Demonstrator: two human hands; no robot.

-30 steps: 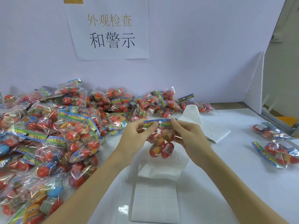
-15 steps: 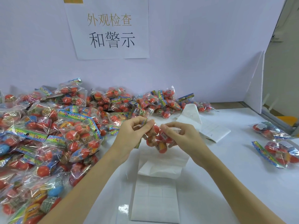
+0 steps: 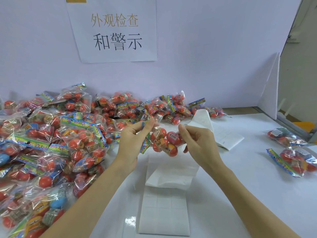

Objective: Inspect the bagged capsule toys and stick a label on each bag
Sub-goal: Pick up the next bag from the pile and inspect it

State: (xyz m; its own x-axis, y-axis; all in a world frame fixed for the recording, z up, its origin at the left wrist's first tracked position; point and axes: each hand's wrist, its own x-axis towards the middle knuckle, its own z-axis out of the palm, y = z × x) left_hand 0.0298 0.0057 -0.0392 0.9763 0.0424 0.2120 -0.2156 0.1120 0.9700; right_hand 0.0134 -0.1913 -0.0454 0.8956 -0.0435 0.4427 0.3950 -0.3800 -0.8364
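Above the table's middle I hold one clear bag of red capsule toys (image 3: 163,140) between both hands. My left hand (image 3: 133,140) pinches its colourful header strip, which now hangs down on the left. My right hand (image 3: 199,140) pinches the bag's right edge with thumb and fingers. A barcode on one capsule faces me. Below the bag lies a white sheet of labels (image 3: 164,212), its top part curled over.
A big heap of bagged capsule toys (image 3: 56,143) covers the table's left side up to the back wall. Two bags (image 3: 291,158) lie at the right. Another label sheet (image 3: 223,134) lies behind my right hand. A paper sign (image 3: 116,30) hangs on the wall.
The bag has been turned: its header strip, held level across the top a second ago, now hangs down at the left. My hands have drawn apart.
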